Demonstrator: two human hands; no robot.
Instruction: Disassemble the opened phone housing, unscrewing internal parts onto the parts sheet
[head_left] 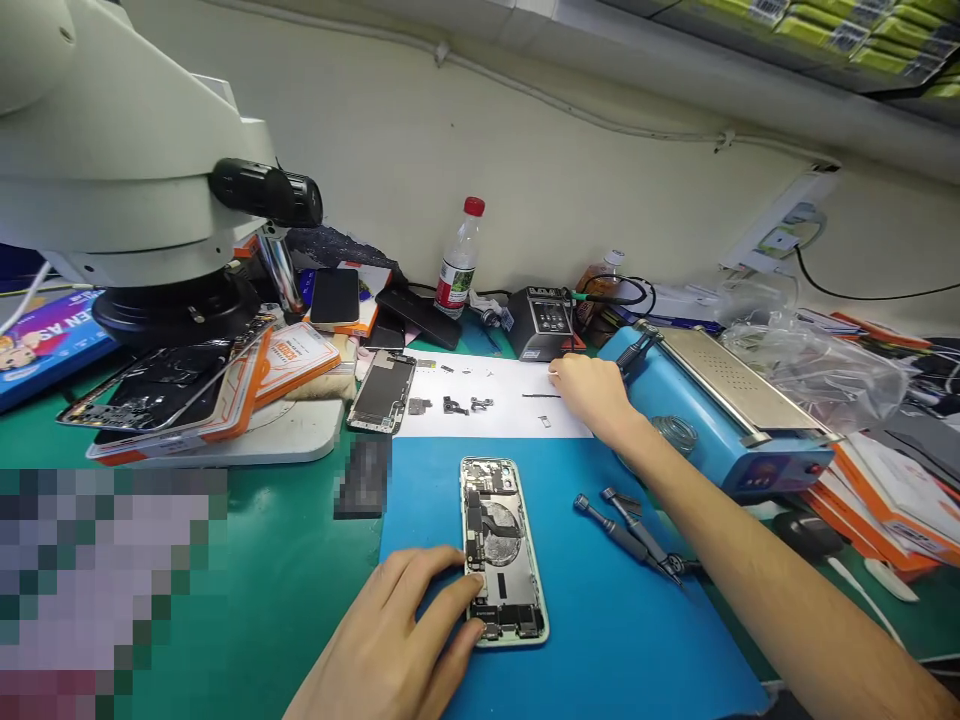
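A blue mat (pixel 615 620) covers the green counter (pixel 285 560) below a pale wall. At lower centre an opened phone (pixel 502 548) bares its innards, the spread left hand (pixel 405 630) on its edge. I cannot tell the grip of the right hand (pixel 592 392).

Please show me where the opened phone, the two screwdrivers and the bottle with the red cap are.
opened phone (pixel 501 545), head view, on the round coil in its middle.
screwdrivers (pixel 624 540), head view, on the handle of the nearer one.
bottle (pixel 453 280), head view, on its label.
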